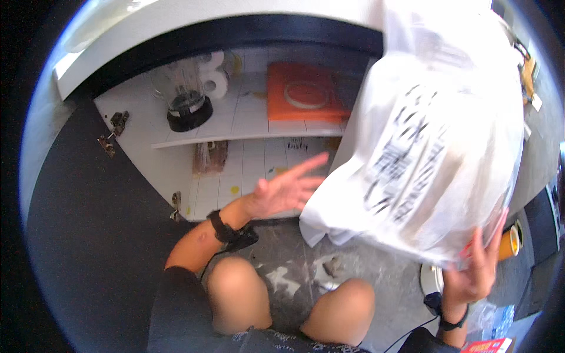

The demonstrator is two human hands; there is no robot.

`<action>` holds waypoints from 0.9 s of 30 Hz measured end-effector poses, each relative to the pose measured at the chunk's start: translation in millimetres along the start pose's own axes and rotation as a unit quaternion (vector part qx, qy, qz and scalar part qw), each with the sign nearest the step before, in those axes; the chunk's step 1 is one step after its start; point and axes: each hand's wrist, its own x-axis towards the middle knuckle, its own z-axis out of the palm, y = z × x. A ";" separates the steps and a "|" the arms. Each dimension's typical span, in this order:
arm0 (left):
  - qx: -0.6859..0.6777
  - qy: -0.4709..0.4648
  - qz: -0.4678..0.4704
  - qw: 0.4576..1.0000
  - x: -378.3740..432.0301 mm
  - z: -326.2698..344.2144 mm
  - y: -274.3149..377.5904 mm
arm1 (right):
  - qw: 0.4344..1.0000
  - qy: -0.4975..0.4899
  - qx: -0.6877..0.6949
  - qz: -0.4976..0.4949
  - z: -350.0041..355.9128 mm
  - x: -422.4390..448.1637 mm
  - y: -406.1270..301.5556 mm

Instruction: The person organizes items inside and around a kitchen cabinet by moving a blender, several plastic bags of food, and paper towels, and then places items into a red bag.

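Note:
A large white plastic bag [423, 145] with dark printing fills the right of the view, in front of an open cabinet. My right hand [476, 264] holds the bag at its lower right part. To the left of the bag, my left hand [287, 189] is raised with its fingers spread, and nothing shows in it; some fingertips come close to the bag's edge, and whether they touch it I cannot tell. What the bag contains is hidden.
On the upper cabinet shelf [247, 137] are a glass blender jar [187, 99], white rolls [215, 75] and an orange packet [304, 95]. A dark cabinet door [97, 229] stands open at left. An orange container [508, 245] is at right.

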 end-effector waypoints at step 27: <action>0.024 0.438 -0.113 0.892 -110.3 -98.2 -156.0 | 0.836 -0.353 0.419 -0.021 309.2 -188.3 -0.7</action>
